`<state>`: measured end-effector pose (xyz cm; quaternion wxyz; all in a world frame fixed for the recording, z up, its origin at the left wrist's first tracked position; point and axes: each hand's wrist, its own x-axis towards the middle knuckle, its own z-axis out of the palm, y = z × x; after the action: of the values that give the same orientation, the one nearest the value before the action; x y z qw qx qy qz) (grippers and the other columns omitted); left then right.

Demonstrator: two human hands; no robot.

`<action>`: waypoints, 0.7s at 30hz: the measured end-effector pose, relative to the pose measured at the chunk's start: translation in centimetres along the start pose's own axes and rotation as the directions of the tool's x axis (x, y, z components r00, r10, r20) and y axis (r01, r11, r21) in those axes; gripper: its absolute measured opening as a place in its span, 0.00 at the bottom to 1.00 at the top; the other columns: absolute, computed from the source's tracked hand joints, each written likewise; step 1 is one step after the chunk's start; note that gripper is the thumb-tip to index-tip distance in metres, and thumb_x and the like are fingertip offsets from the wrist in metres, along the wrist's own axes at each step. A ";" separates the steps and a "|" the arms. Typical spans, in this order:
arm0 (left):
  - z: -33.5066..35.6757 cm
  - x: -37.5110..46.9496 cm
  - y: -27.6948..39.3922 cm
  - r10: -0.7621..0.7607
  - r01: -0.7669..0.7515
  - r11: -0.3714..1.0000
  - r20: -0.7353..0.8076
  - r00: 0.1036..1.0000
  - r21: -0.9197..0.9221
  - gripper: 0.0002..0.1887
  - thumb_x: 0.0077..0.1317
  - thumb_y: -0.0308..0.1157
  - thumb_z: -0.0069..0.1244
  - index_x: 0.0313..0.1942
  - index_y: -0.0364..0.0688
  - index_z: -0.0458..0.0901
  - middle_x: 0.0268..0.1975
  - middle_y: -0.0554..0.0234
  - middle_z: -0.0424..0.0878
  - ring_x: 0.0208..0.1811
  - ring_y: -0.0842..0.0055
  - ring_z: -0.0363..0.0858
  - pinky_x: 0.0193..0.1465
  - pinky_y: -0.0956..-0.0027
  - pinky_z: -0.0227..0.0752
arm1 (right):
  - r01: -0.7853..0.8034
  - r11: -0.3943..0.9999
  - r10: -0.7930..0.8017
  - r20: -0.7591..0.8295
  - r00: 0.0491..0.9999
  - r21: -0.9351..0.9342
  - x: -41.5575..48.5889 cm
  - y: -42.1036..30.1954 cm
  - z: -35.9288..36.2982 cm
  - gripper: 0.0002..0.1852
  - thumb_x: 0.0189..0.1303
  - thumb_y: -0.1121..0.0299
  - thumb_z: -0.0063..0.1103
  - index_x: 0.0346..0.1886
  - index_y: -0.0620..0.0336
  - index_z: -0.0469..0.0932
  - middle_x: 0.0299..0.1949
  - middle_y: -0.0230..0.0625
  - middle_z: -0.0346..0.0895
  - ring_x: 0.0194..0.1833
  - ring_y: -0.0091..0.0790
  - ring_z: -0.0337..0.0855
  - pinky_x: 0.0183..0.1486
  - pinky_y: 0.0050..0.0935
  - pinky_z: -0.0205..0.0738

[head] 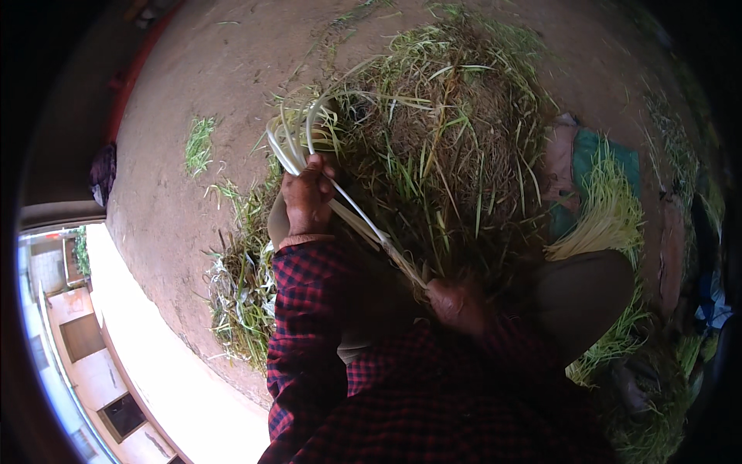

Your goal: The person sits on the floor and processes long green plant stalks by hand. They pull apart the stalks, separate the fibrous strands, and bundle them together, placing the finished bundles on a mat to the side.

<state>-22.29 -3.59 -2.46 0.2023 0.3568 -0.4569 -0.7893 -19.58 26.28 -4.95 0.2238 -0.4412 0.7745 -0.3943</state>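
My left hand is closed around a bunch of long pale stems, whose whitish-yellow leaves curl over beyond the fist. One stem runs down from this fist to my right hand, which grips its brownish lower end in deep shadow. More pale stems hang below the left fist. In front of my knees lies a big heap of cut green leaves and brown roots or dry stalks. A spread bundle of pale yellow-green stems rests by my right knee on green and brown cloth or sacking.
Leafy scraps are piled beside my left knee. A small green tuft lies on the bare earthen floor. More greenery lies at the lower right. Bright light enters through an opening at the lower left, with a building beyond.
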 end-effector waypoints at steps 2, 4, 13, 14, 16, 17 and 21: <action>-1.0 1.7 2.3 0.043 -0.043 0.999 -0.019 0.999 -0.022 0.04 0.64 0.29 0.43 0.32 0.39 0.72 0.21 0.66 0.74 0.13 0.86 0.60 0.12 0.81 0.48 | -0.042 0.994 0.053 0.108 0.993 -0.100 -2.5 1.5 1.8 0.03 0.52 0.71 0.52 0.29 0.58 0.74 0.21 0.43 0.73 0.23 0.43 0.75 0.24 0.37 0.67; -0.1 1.8 3.8 0.083 -0.082 0.996 -0.030 0.996 0.037 0.05 0.65 0.30 0.43 0.33 0.40 0.72 0.21 0.68 0.73 0.13 0.87 0.59 0.13 0.83 0.48 | -0.066 0.978 0.113 0.240 0.964 -0.198 -3.3 1.9 2.2 0.05 0.51 0.70 0.51 0.30 0.57 0.75 0.22 0.42 0.74 0.24 0.43 0.76 0.25 0.38 0.69; -0.3 0.5 3.8 0.011 -0.011 0.998 0.008 1.000 -0.064 0.06 0.66 0.34 0.42 0.38 0.42 0.71 0.23 0.69 0.74 0.16 0.85 0.62 0.15 0.82 0.53 | -0.202 0.951 0.221 0.058 0.974 -0.232 -3.4 5.3 3.2 0.12 0.54 0.66 0.52 0.40 0.60 0.76 0.26 0.46 0.75 0.27 0.43 0.77 0.31 0.39 0.70; -0.9 0.5 2.4 0.034 -0.029 0.997 0.063 0.997 -0.078 0.06 0.66 0.34 0.42 0.38 0.42 0.71 0.23 0.68 0.74 0.17 0.84 0.64 0.15 0.81 0.55 | -0.294 0.933 0.276 -0.109 0.955 -0.209 -2.1 4.3 2.0 0.12 0.55 0.65 0.52 0.40 0.61 0.76 0.26 0.46 0.75 0.27 0.42 0.76 0.31 0.37 0.70; -0.8 -0.6 1.1 0.021 -0.009 0.993 0.101 0.995 -0.114 0.07 0.65 0.35 0.43 0.39 0.42 0.71 0.23 0.67 0.74 0.19 0.80 0.69 0.18 0.77 0.62 | -0.429 0.902 0.406 -0.238 0.882 -0.052 -0.2 3.3 -0.4 0.13 0.58 0.63 0.52 0.40 0.63 0.75 0.28 0.43 0.75 0.30 0.38 0.77 0.34 0.34 0.70; -0.6 -0.8 0.3 -0.001 0.007 0.998 0.095 0.995 -0.059 0.07 0.65 0.35 0.44 0.38 0.43 0.71 0.23 0.66 0.74 0.21 0.77 0.72 0.23 0.73 0.69 | -0.487 0.871 0.490 -0.190 0.851 0.063 0.1 3.7 -1.5 0.14 0.59 0.62 0.52 0.41 0.64 0.74 0.31 0.41 0.76 0.32 0.36 0.77 0.36 0.33 0.70; 1.7 -3.9 -1.1 -0.135 0.155 0.983 0.186 0.973 -0.100 0.09 0.66 0.38 0.43 0.38 0.42 0.70 0.23 0.65 0.74 0.28 0.71 0.78 0.31 0.66 0.76 | -0.421 0.709 0.506 0.008 0.863 0.566 2.4 3.0 -2.9 0.18 0.62 0.58 0.50 0.44 0.64 0.73 0.34 0.33 0.74 0.37 0.25 0.73 0.42 0.26 0.67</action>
<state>-21.02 0.43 -1.34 0.1226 0.3050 -0.4000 -0.8555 -24.34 26.34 -5.64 0.3748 -0.1186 0.7280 -0.5617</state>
